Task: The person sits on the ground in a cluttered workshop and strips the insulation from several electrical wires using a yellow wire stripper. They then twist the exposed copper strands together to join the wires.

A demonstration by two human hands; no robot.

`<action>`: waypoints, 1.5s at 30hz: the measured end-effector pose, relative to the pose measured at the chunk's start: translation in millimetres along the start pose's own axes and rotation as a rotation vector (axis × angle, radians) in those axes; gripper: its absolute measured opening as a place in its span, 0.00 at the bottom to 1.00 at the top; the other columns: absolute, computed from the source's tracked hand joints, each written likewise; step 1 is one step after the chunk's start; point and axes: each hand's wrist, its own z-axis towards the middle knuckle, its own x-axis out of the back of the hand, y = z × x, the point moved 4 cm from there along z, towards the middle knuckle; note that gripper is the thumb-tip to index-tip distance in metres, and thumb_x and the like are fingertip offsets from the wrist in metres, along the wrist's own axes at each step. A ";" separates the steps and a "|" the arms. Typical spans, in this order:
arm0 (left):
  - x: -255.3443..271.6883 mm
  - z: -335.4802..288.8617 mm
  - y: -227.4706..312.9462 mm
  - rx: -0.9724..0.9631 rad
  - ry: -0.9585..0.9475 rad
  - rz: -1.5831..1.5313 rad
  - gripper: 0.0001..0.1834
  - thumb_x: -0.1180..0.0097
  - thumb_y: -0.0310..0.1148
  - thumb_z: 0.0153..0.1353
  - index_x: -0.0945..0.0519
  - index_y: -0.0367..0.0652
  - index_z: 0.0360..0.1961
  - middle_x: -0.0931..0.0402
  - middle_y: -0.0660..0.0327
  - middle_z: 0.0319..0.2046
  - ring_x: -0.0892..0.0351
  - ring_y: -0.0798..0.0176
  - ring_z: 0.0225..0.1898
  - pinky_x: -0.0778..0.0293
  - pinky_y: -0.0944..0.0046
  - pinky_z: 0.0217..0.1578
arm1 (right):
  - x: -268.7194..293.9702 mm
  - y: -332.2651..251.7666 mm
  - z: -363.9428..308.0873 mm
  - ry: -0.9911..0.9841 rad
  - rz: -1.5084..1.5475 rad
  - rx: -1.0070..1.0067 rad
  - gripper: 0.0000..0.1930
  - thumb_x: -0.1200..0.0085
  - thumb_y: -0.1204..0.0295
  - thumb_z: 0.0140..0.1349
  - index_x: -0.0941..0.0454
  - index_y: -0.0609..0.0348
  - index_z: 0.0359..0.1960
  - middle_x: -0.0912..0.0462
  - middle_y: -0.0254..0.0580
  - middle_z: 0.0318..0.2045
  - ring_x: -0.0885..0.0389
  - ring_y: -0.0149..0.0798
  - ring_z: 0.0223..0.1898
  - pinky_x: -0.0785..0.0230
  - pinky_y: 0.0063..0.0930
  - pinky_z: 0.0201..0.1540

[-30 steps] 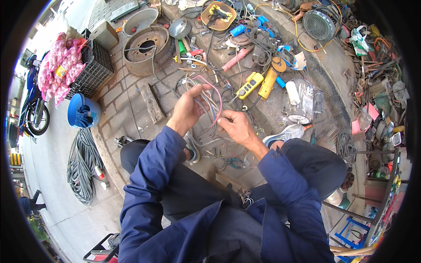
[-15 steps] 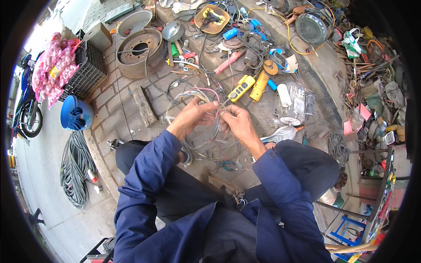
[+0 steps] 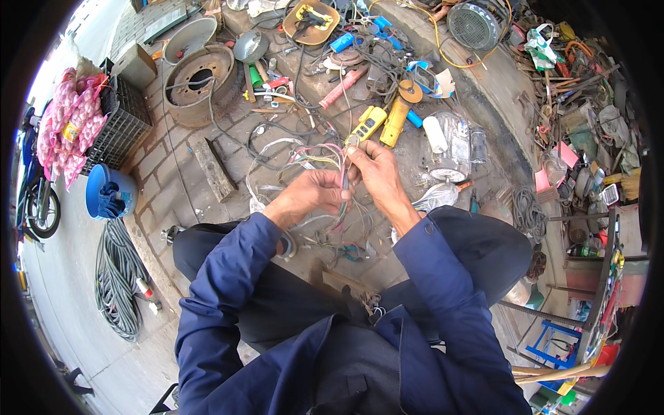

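Observation:
A bundle of thin coloured electrical wires (image 3: 319, 156), pink, white and yellow among them, fans out in front of me above the paving. My left hand (image 3: 310, 195) pinches the bundle low down, with the wire ends hanging below its fingers. Just above and to the right, my right hand (image 3: 377, 171) has its thumb and fingers closed on the upper part of the same wires. Fingers hide the exact spot of its grip. Beyond the hands lie a yellow power strip (image 3: 367, 126) and a yellow angle grinder (image 3: 395, 121). Teal-handled pliers (image 3: 353, 253) rest on the ground below the wires.
A rusty wheel rim (image 3: 200, 83) and a wooden block (image 3: 211, 169) lie at the left, by a blue bucket (image 3: 114, 190) and coiled cable (image 3: 119, 277). At the right are a white roll (image 3: 435, 134), another cable coil (image 3: 530, 210) and heaped scrap (image 3: 588, 138).
My left hand has moved down along the wires, from their top to a lower grip. My right hand stays at the upper part, slightly raised. The whole view has shifted a little.

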 end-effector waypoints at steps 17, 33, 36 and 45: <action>32.3 5.3 -0.3 -0.097 0.410 0.011 0.13 0.43 0.29 0.67 0.21 0.35 0.50 0.19 0.61 0.34 0.19 0.69 0.31 0.17 0.66 0.35 | -25.8 6.2 -31.5 -0.041 -0.952 0.118 0.12 0.42 0.65 0.57 0.21 0.64 0.32 0.15 0.55 0.30 0.15 0.57 0.35 0.24 0.47 0.39; 37.4 14.8 12.4 -0.192 0.240 -0.779 0.05 0.52 0.28 0.71 0.27 0.41 0.35 0.33 0.69 0.24 0.32 0.71 0.23 0.25 0.67 0.33 | -24.7 4.0 -16.3 -0.192 0.498 -0.289 0.08 0.47 0.70 0.69 0.22 0.63 0.36 0.37 0.21 0.16 0.39 0.23 0.17 0.45 0.21 0.23; 80.3 13.3 18.9 -0.210 0.391 -0.894 0.10 0.54 0.30 0.73 0.34 0.49 0.30 0.47 0.74 0.16 0.52 0.75 0.15 0.50 0.72 0.16 | -38.9 -8.5 -32.2 -0.300 0.416 -0.368 0.10 0.49 0.68 0.72 0.21 0.64 0.39 0.41 0.19 0.14 0.44 0.20 0.15 0.50 0.18 0.21; 150.3 -12.3 46.1 -0.346 0.732 -0.960 0.16 0.57 0.35 0.74 0.37 0.50 0.25 0.52 0.71 0.14 0.56 0.72 0.13 0.54 0.68 0.14 | -0.6 -146.1 -114.6 -0.410 0.506 -0.099 0.12 0.52 0.68 0.72 0.22 0.67 0.41 0.43 0.19 0.13 0.51 0.19 0.12 0.57 0.21 0.19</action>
